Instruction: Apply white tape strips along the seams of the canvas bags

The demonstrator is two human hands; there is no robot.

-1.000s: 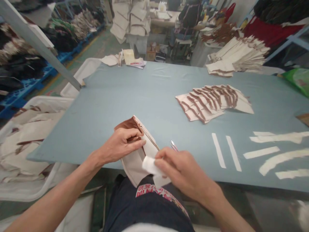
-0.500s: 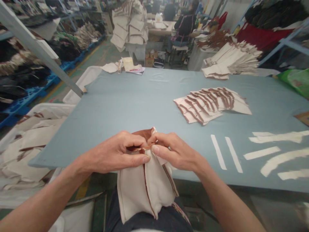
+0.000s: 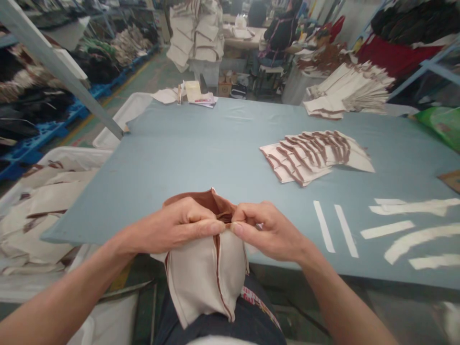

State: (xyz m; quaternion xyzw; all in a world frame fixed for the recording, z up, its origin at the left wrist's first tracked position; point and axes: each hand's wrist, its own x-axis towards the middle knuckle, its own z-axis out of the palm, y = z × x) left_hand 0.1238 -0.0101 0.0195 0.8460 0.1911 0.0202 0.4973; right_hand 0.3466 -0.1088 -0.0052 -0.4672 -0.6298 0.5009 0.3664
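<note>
A cream fabric pouch (image 3: 194,273) with brown lining and brown-edged seams hangs from my two hands at the table's near edge, over my lap. Its mouth gapes upward, showing the brown inside. My left hand (image 3: 176,225) pinches the near rim left of the centre seam, thumb on the outside. Just right of that seam, my right hand (image 3: 260,230) pinches the same rim between thumb and curled fingers. The two thumb tips lie close together. Fingers inside the pouch are partly hidden.
On the blue table (image 3: 201,148) lies a fanned stack of cream pieces with brown edges (image 3: 309,155). Pale strips (image 3: 388,230) are spread at the right. A larger cream stack (image 3: 352,91) sits at the back. White bins of fabric (image 3: 46,211) stand left; a person (image 3: 280,36) sits beyond.
The pouch's mouth has opened wider, its brown lining now showing more to the left. My thumbs have come closer along the rim, both hands still gripping it.
</note>
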